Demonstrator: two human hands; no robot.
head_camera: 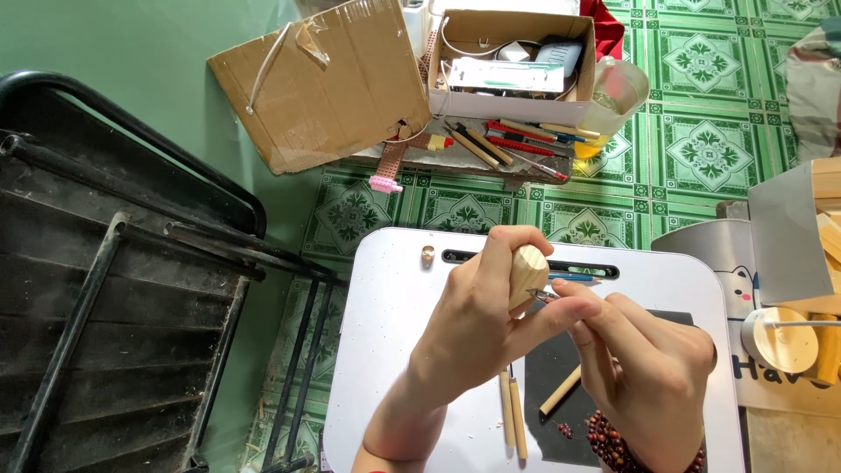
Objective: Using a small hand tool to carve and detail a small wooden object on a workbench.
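I see left hand (477, 328) closed round wood piece (527, 273); right hand (653, 368) pinches blade (543, 294). Risk: blade slips, nicks left thumb.

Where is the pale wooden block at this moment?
In the head view, the wooden block sits mid-frame in the left hand, above the white tray table, with the right hand touching beside it.

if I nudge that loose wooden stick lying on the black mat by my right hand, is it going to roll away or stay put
The wooden stick looks round and slim, so it would probably roll sideways if pushed across its length. It seems rigid and light, being plain wood. The black mat under it may slow it somewhat, and the right hand close beside it could block it.
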